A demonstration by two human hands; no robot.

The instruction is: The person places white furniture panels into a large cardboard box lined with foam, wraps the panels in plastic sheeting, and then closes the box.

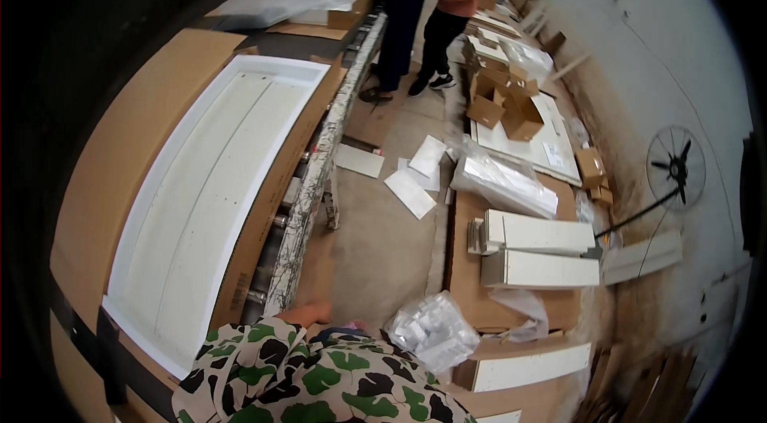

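My left hand (307, 313) shows at the lower edge, just past the camouflage sleeve (240, 355), close to the near end of the scuffed conveyor rail (300, 219). Its fingers are too small and partly hidden to read, and I see no object in it. My right hand is out of sight behind the camouflage cloth. To my left lies a long open cardboard carton (132, 159) on the roller conveyor. Inside it, white foam edging (276, 63) surrounds flat white panels (204, 183) with a seam running lengthwise.
A clear bag of white pieces (435, 331) sits right of me. Stacked white boards (539, 231), plastic-wrapped panels (507, 183) and open brown boxes (503, 103) line the right side. Loose white boards (411, 193) lie on the floor. Two people (399, 15) stand farther up; a fan (675, 167) stands right.
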